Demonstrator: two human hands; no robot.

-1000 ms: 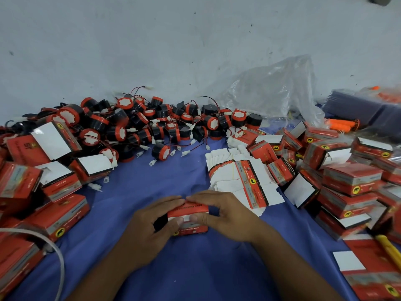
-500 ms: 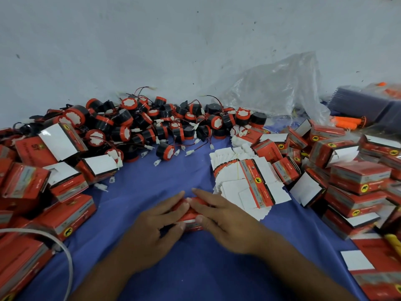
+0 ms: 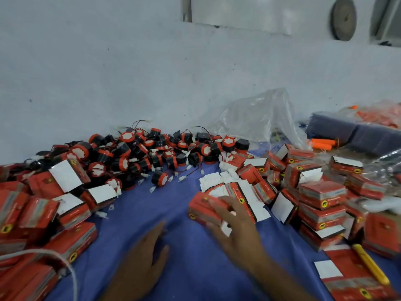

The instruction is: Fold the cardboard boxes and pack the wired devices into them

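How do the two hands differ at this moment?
The left hand is open and holds nothing; the right hand grips a red box. The left hand is over bare blue cloth; the right hand is beside the stack of flat boxes. Both are bare and blurred.

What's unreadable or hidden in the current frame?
All head view.
1. red box: motion blur and the right hand over it hide its flaps.
2. left hand: blurred; forearm cut by bottom edge.
3. print on stacked boxes: too small, blurred.
4. plastic bag contents: hidden by crumpled film.
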